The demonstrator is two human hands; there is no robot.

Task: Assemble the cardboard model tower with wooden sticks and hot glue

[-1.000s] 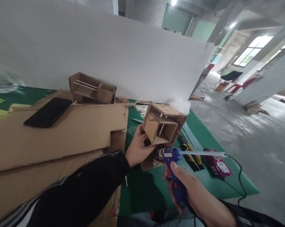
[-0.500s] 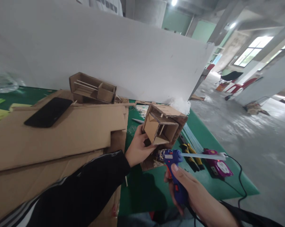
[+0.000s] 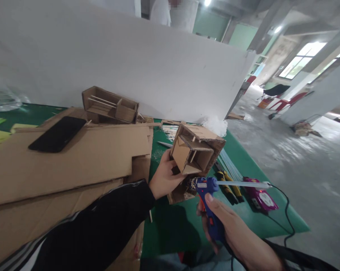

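Observation:
A small cardboard box (image 3: 199, 132) with an inner compartment and short sticks is tilted above the green table. My left hand (image 3: 166, 176) grips its lower left side, thumb underneath and fingers behind. In my right hand (image 3: 225, 216) is a blue hot glue gun (image 3: 214, 222), with a long clear glue stick (image 3: 240, 184) jutting out of its back to the right. The gun's nozzle end, crusted with residue, points left below the box, close to my left thumb. Whether the tip touches the cardboard I cannot tell.
Cardboard sheets (image 3: 102, 158) cover the left, a black phone (image 3: 58, 134) on top. Behind stands another cardboard box (image 3: 110, 105). To the right lie yellow-handled pliers (image 3: 229, 188), spare glue sticks (image 3: 229, 163) and a purple power socket (image 3: 260, 195) with a cable. A white partition (image 3: 130, 64) rises behind.
The cardboard box has turned and shifted very slightly to the right in my left hand. The glue gun has barely moved. Beyond the partition, a person in white has moved to the right.

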